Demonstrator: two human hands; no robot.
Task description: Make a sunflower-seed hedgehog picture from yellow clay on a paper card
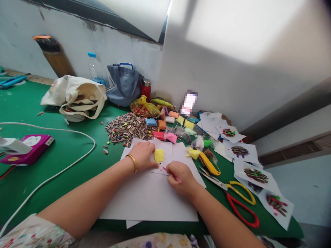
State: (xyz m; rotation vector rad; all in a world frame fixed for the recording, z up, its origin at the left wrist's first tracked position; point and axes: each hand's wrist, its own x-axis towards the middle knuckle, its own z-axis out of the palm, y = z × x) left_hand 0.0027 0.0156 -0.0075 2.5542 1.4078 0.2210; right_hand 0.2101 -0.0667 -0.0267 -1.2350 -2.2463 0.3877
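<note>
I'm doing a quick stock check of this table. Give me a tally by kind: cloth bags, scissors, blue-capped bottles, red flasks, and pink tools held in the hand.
Off-white cloth bag and blue-grey cloth bag: 2
Scissors: 1
Blue-capped bottle: 1
Red flask: 1
Pink tool in the right hand: 1
Total: 6

A flat yellow patch [159, 155] is carried by small white paper [168, 147]; nearby, a slim pink tool [178, 179] is held tilted.

The paper sheets [152, 201] are matt and smooth. The scissors [226, 186] have shiny metal blades and glossy plastic handles. The blue bag [126, 90] is matt cloth.
</note>
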